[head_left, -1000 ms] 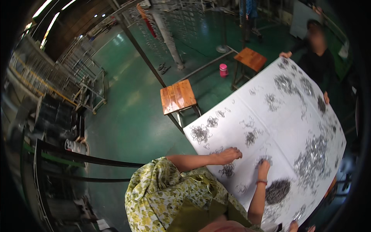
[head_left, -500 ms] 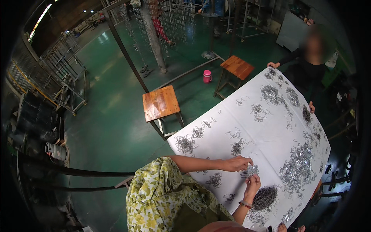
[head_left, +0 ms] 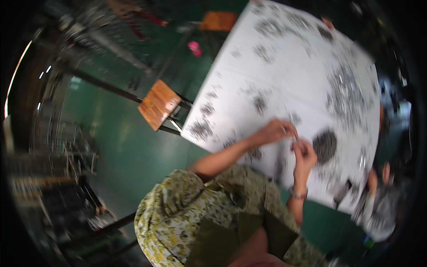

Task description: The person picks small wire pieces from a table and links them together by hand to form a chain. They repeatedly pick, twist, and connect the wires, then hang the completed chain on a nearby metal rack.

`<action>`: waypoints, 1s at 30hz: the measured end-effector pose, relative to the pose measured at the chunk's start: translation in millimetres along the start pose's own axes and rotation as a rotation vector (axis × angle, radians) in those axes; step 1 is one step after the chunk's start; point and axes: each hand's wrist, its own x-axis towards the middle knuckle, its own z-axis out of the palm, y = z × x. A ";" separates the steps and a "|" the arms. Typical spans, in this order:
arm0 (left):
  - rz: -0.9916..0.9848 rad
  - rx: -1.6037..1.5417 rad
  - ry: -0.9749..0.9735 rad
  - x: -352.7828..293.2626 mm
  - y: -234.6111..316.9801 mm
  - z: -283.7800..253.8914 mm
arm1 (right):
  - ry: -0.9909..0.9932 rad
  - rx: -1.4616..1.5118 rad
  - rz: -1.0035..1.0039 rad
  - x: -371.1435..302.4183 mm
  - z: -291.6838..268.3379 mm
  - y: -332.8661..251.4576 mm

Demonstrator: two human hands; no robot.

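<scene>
Over the white-covered table, my left hand and my right hand meet with pinched fingertips. Whatever small piece they hold between them is too blurred to make out. Just beyond the fingers lies a small heap of wire pieces. To the right of my right hand is a dense dark oval pile of bent wire pieces. A wide, shiny scatter of metal pieces spreads farther right. Smaller wire clusters dot the sheet on the left.
A wooden stool stands at the table's left corner, another wooden stool farther back. A pink bucket sits on the green floor. Another person's hand is at the right edge, and one more hand at the far edge.
My hands have come away from the small shiny heap toward my body, fingertips now together. The whole view has swung, bringing the person at the right edge further into sight.
</scene>
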 end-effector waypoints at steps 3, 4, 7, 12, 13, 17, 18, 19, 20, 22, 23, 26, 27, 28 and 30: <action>-0.124 -0.036 -0.039 -1.4 13.0 3.0 | -0.009 -0.015 -0.026 -4.7 0.1 -5.8; -0.133 -0.018 -0.034 -2.3 11.4 6.8 | -0.014 0.016 -0.036 -5.9 -0.9 -6.4; -0.215 0.014 -0.003 0.9 10.5 10.5 | -0.038 -0.053 -0.074 -8.4 -6.3 4.6; -0.383 0.004 -0.013 -6.0 21.0 16.8 | 0.067 -0.246 -0.273 -14.4 -2.8 13.1; -0.402 -0.014 -0.035 -5.4 21.9 17.7 | 0.073 -0.217 -0.243 -14.5 -3.4 16.1; -0.336 0.124 -0.030 -4.2 15.9 16.0 | 0.043 -0.129 -0.186 -16.8 -6.7 12.0; -0.338 0.130 -0.022 -2.9 11.6 14.2 | 0.027 -0.127 -0.185 -16.0 -10.2 10.8; -0.373 0.202 -0.015 2.1 15.0 17.0 | -0.014 -0.120 -0.116 -14.9 -15.5 6.1; -0.405 0.204 0.016 7.2 5.6 13.5 | 0.007 -0.173 -0.186 -9.5 -19.7 7.6; -0.416 0.061 0.108 9.9 -7.8 10.5 | -0.051 -0.039 -0.217 -0.2 -23.6 17.7; -0.447 -0.018 0.102 10.8 -4.1 10.8 | -0.066 -0.027 -0.327 1.8 -23.5 16.4; -0.393 -0.229 0.003 26.6 -6.4 10.7 | -0.089 -0.021 -0.340 13.9 -27.1 19.0; -0.404 -0.220 0.005 44.5 -9.5 7.9 | -0.092 -0.057 -0.305 28.3 -31.5 18.6; -0.397 -0.218 0.012 46.5 -10.3 8.1 | -0.097 -0.098 -0.269 25.7 -35.0 18.1; -0.387 -0.213 0.029 51.1 -9.9 9.7 | -0.002 -0.006 -0.278 25.4 -30.7 16.4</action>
